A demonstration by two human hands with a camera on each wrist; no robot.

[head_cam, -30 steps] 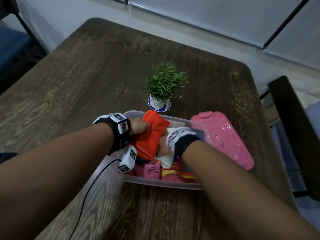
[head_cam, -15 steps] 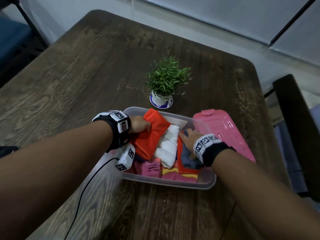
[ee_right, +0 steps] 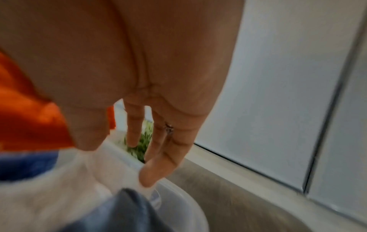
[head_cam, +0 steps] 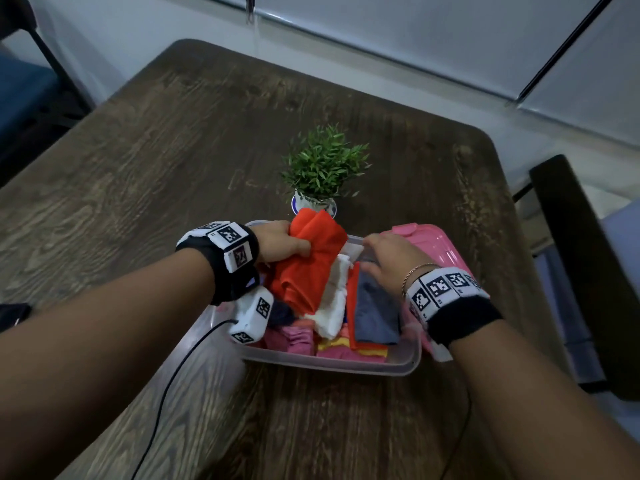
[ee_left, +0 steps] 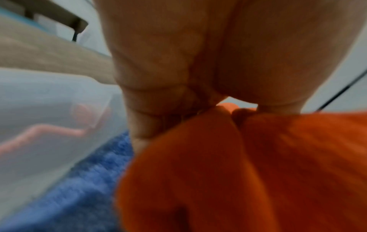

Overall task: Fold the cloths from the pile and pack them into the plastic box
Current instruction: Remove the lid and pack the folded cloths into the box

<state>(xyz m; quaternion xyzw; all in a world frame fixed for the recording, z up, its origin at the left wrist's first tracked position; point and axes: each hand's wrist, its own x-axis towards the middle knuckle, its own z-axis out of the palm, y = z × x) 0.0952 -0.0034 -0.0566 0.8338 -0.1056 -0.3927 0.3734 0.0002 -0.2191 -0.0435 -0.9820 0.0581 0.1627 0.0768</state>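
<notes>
A clear plastic box [head_cam: 398, 367] sits on the wooden table, packed with folded cloths. My left hand [head_cam: 282, 242] grips an orange cloth [head_cam: 306, 268] at the box's far left; in the left wrist view the fingers [ee_left: 143, 119] curl round the same orange cloth [ee_left: 248, 172]. A white cloth [head_cam: 334, 299] and a grey cloth [head_cam: 375, 315] lie beside it. My right hand [head_cam: 388, 256] hovers over the far right of the box with straight fingers [ee_right: 158, 166] above the box rim [ee_right: 178, 197]. Pink cloths [head_cam: 294, 341] lie at the near side.
A small potted plant [head_cam: 322, 168] stands just behind the box. The pink lid [head_cam: 436, 244] lies to the right of the box. A dark chair [head_cam: 581, 265] stands at the table's right edge. A black cable [head_cam: 166, 386] runs down from my left wrist.
My right hand has moved from the middle of the box towards its far right corner. My left hand has lifted the orange cloth slightly and keeps hold of it.
</notes>
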